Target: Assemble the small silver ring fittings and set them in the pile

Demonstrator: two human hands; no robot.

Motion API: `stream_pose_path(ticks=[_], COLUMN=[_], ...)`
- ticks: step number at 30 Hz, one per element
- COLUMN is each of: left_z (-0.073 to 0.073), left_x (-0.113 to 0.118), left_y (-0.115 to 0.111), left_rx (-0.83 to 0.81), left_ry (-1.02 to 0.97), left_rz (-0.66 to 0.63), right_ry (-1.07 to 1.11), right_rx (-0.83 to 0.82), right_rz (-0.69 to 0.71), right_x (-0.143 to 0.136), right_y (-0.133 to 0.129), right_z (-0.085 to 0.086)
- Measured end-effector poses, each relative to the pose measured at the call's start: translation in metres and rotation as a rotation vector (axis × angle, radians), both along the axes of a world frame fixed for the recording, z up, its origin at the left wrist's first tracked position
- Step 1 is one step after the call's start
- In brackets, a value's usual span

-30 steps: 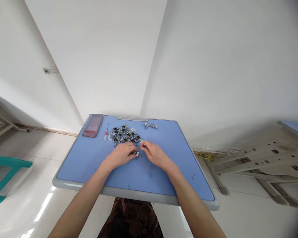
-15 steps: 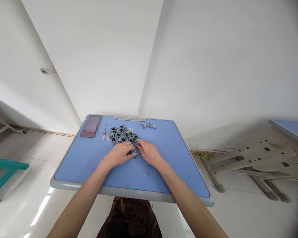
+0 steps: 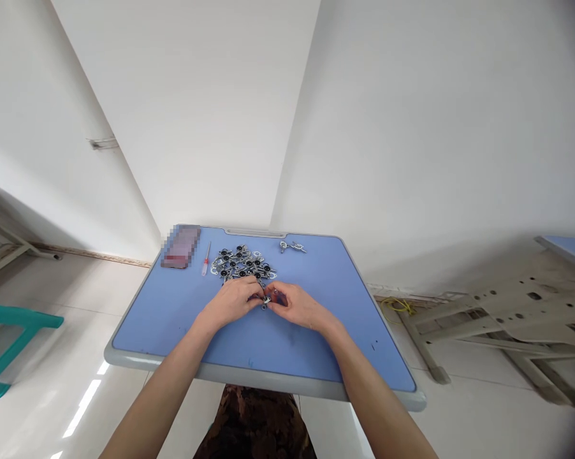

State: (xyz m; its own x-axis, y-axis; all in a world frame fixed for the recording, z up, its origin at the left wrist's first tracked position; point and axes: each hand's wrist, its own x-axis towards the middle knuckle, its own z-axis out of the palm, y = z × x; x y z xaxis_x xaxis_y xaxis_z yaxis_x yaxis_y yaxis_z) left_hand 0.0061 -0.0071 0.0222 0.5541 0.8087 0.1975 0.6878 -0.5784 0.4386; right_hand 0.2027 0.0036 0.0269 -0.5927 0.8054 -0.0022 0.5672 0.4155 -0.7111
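Close to the front of the pile, my left hand (image 3: 234, 299) is closed on a small metal part (image 3: 265, 300) with a ring at its lower end. Its exact kind is too small to make out. From the other side, my right hand (image 3: 297, 305) has its thumb and fingers bent around the same part, pinching it. Just beyond my fingers lies a pile of metal fittings (image 3: 240, 261) with round black pieces and flat silver plates. My left hand hides the pile's near edge.
A small screwdriver (image 3: 206, 260) with a clear and red handle lies left of the pile, beside a blurred flat rectangular object (image 3: 181, 247). Separate metal fittings (image 3: 292, 246) rest at the back right of the blue table (image 3: 326, 274). A green stool (image 3: 20, 325) stands left.
My right hand has come down from the pile's edge onto the metal part in my left hand, its fingers now around it. The view has shifted slightly.
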Motion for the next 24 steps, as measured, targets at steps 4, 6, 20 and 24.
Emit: stream_pose_path(ticks=[4,6,20,24], left_z=[0.000,0.001,-0.004,-0.002], left_x=[0.002,0.002,-0.004,-0.006], left_y=[0.001,0.001,0.004,0.003], left_rx=[-0.019,-0.024,-0.167,-0.190], left_ry=[0.006,0.017,-0.093,-0.123], left_rz=[0.002,0.006,-0.025,-0.018], right_ry=[-0.033,-0.039,-0.049,-0.064], right_rx=[-0.022,-0.026,-0.017,-0.010], right_rz=[-0.001,-0.002,-0.008,-0.008], right_x=[-0.002,-0.003,-0.003,-0.004], right_y=[0.000,0.001,0.002,0.002], right_z=[-0.001,-0.002,-0.005,-0.005])
